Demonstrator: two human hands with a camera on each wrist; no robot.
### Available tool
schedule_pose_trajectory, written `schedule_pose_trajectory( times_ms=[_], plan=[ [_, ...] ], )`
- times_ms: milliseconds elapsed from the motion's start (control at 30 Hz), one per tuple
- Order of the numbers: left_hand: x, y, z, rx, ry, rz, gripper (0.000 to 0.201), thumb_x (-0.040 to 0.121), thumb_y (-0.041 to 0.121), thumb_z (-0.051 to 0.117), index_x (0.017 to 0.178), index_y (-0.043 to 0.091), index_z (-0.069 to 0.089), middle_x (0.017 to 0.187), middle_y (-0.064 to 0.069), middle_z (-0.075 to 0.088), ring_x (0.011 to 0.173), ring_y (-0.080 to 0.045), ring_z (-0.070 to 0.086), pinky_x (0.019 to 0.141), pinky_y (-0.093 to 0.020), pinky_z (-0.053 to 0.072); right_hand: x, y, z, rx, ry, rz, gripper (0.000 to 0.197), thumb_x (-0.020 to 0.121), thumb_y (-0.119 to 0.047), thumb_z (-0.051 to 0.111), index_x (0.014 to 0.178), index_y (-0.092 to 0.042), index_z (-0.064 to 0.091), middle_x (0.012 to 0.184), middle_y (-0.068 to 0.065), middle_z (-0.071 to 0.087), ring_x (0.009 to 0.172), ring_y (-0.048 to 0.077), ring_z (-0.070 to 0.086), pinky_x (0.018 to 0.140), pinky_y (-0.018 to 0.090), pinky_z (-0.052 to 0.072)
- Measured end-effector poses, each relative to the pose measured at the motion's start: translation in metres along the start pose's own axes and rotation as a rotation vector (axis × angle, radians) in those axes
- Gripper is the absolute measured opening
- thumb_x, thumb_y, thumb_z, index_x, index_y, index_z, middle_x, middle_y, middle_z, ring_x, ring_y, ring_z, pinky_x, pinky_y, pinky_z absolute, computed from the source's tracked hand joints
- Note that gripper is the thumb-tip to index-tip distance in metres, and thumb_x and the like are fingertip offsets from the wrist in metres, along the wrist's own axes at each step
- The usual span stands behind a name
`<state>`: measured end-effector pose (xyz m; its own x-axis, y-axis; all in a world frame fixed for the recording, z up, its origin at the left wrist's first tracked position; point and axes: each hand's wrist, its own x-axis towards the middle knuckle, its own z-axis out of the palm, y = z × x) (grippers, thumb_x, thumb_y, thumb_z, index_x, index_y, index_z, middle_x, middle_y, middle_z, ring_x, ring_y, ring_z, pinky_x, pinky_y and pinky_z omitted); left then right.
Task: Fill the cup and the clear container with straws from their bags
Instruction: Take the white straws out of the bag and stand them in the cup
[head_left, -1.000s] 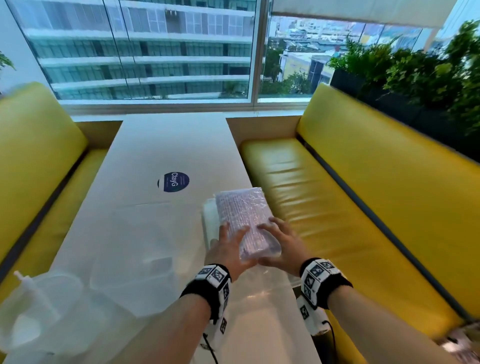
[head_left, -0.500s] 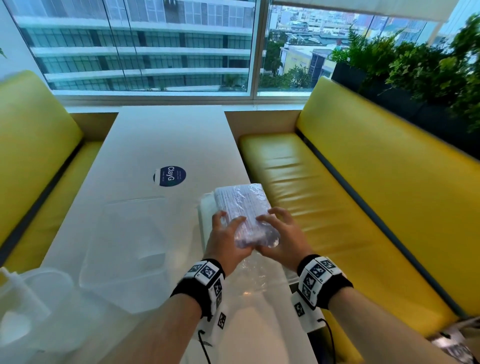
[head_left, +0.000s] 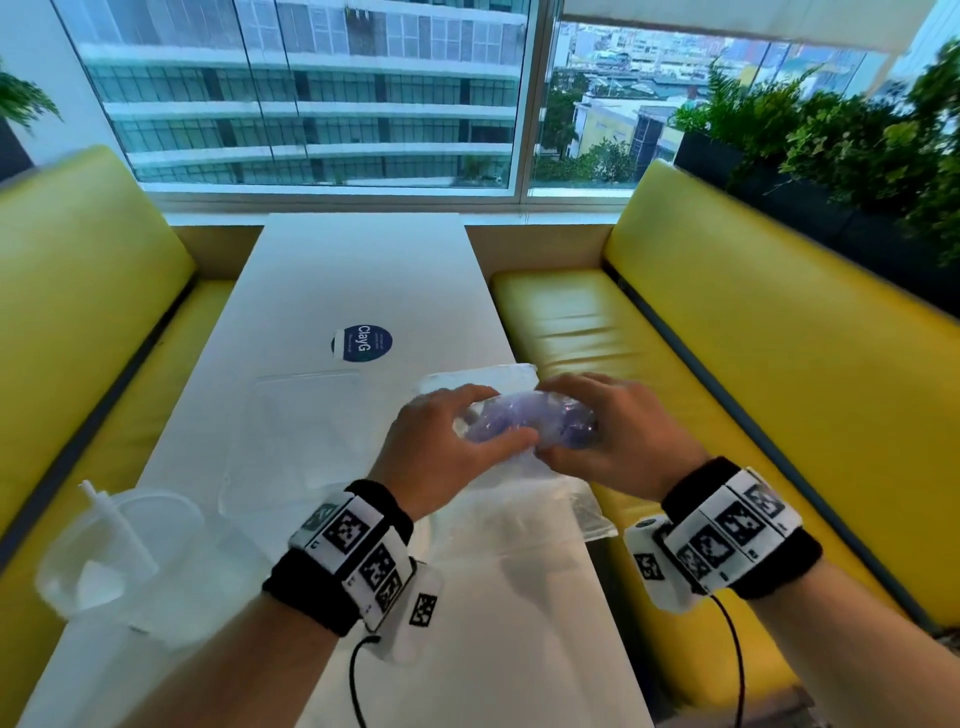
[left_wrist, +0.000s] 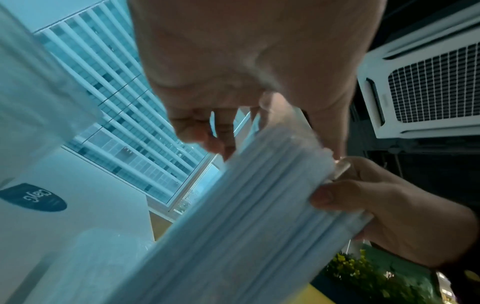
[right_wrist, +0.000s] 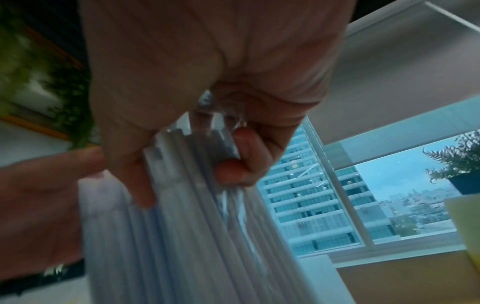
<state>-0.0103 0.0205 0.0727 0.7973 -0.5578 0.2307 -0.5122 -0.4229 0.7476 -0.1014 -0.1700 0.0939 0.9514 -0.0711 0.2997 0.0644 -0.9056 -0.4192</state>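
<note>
Both hands hold a clear bag of pale straws (head_left: 524, 423) above the white table (head_left: 358, 270). My left hand (head_left: 447, 447) grips its left side, thumb across the front. My right hand (head_left: 608, 431) pinches its upper end; the right wrist view shows fingertips (right_wrist: 233, 170) curled on the straw bag (right_wrist: 197, 236). In the left wrist view the straw bag (left_wrist: 246, 216) runs slantwise under my left hand (left_wrist: 233, 86). A second flat bag (head_left: 483, 376) lies beneath on the table. The clear container (head_left: 296, 441) sits left of my hands. A translucent cup (head_left: 119, 551) holding one white straw stands at the near left.
Yellow benches (head_left: 779, 364) flank the table on both sides. A round dark sticker (head_left: 362, 343) marks the table's middle. Empty clear plastic (head_left: 540, 514) lies under my wrists near the table's right edge. Potted plants (head_left: 841, 135) stand behind the right bench; a window closes the far end.
The straw bag has been lifted off the second bag and tipped up, its near end raised between both hands. My right hand moved onto its upper end.
</note>
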Motion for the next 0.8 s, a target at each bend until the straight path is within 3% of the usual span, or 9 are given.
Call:
schedule_pose_trajectory(
  times_ms=[133, 200, 300, 367, 433, 500, 600, 667, 800],
  plan=[
    [-0.036, -0.003, -0.018, -0.166, -0.131, 0.028, 0.091, 0.048, 0.058, 0.084, 0.128, 0.025, 0.057, 0.118, 0.016, 0.064, 0.106, -0.002, 0.061, 0.094, -0.022, 0.05, -0.004, -0.024, -0.012, 0.05, -0.172, 0.106, 0.057, 0.069, -0.05, 0.08, 0.121, -0.029, 0.067, 0.108, -0.004, 0.072, 0.088, 0.01, 0.067, 0.079, 0.024, 0.054],
    [-0.054, -0.01, -0.017, -0.294, -0.121, 0.023, 0.083, 0.05, 0.043, 0.091, 0.125, 0.029, 0.057, 0.114, 0.021, 0.067, 0.103, 0.002, 0.065, 0.09, -0.02, 0.054, -0.007, -0.037, -0.009, 0.057, -0.244, 0.105, 0.058, 0.071, -0.046, 0.081, 0.122, -0.025, 0.067, 0.112, -0.005, 0.071, 0.096, 0.008, 0.066, 0.082, 0.021, 0.051],
    [-0.075, -0.023, -0.011, -0.468, -0.028, -0.046, 0.067, 0.059, 0.018, 0.093, 0.118, 0.027, 0.062, 0.109, 0.016, 0.07, 0.1, -0.006, 0.069, 0.087, -0.022, 0.055, -0.012, -0.055, 0.004, 0.06, -0.305, 0.061, 0.055, 0.074, -0.046, 0.08, 0.121, -0.019, 0.069, 0.116, -0.005, 0.071, 0.1, 0.006, 0.065, 0.081, 0.01, 0.047],
    [-0.089, -0.034, -0.009, -0.505, 0.023, -0.083, 0.06, 0.062, 0.015, 0.091, 0.115, 0.025, 0.066, 0.106, 0.014, 0.072, 0.1, -0.007, 0.069, 0.086, -0.022, 0.054, -0.017, -0.064, 0.017, 0.038, -0.341, 0.033, 0.052, 0.077, -0.048, 0.078, 0.119, -0.02, 0.07, 0.115, -0.007, 0.072, 0.098, 0.007, 0.066, 0.079, 0.005, 0.044],
    [-0.102, -0.044, -0.012, -0.519, 0.048, -0.115, 0.055, 0.063, 0.018, 0.089, 0.113, 0.024, 0.068, 0.103, 0.011, 0.074, 0.099, -0.009, 0.07, 0.087, -0.025, 0.055, -0.022, -0.071, 0.03, 0.01, -0.364, 0.005, 0.049, 0.079, -0.051, 0.075, 0.119, -0.024, 0.069, 0.113, -0.006, 0.073, 0.096, 0.009, 0.067, 0.081, 0.014, 0.048],
    [-0.113, -0.052, -0.019, -0.532, 0.054, -0.144, 0.048, 0.066, 0.009, 0.088, 0.108, 0.023, 0.07, 0.098, 0.012, 0.075, 0.094, -0.007, 0.071, 0.083, -0.023, 0.056, -0.026, -0.079, 0.041, -0.029, -0.375, -0.033, 0.054, 0.08, -0.058, 0.07, 0.124, -0.026, 0.067, 0.118, -0.008, 0.071, 0.1, 0.008, 0.065, 0.086, 0.02, 0.048],
    [-0.125, -0.061, -0.032, -0.557, 0.051, -0.151, 0.04, 0.069, 0.001, 0.084, 0.099, 0.024, 0.07, 0.091, 0.013, 0.076, 0.084, -0.005, 0.072, 0.073, -0.016, 0.055, -0.028, -0.09, 0.055, -0.101, -0.361, -0.146, 0.059, 0.08, -0.072, 0.058, 0.123, -0.031, 0.066, 0.124, -0.015, 0.066, 0.108, 0.011, 0.057, 0.094, 0.034, 0.047],
    [-0.131, -0.068, -0.039, -0.578, 0.066, -0.152, 0.039, 0.069, 0.0, 0.084, 0.098, 0.024, 0.071, 0.092, 0.007, 0.077, 0.084, -0.009, 0.073, 0.072, -0.018, 0.056, -0.027, -0.095, 0.062, -0.105, -0.322, -0.19, 0.057, 0.08, -0.077, 0.051, 0.119, -0.037, 0.065, 0.124, -0.021, 0.064, 0.111, 0.011, 0.053, 0.094, 0.043, 0.044],
    [-0.142, -0.081, -0.049, -0.576, 0.095, -0.173, 0.037, 0.069, 0.005, 0.085, 0.098, 0.025, 0.073, 0.094, 0.003, 0.077, 0.087, -0.015, 0.073, 0.077, -0.024, 0.058, -0.019, -0.105, 0.068, 0.111, -0.188, -0.307, 0.028, 0.089, -0.053, 0.059, 0.11, -0.036, 0.069, 0.11, -0.02, 0.069, 0.1, 0.008, 0.061, 0.086, 0.043, 0.049]
  ],
)
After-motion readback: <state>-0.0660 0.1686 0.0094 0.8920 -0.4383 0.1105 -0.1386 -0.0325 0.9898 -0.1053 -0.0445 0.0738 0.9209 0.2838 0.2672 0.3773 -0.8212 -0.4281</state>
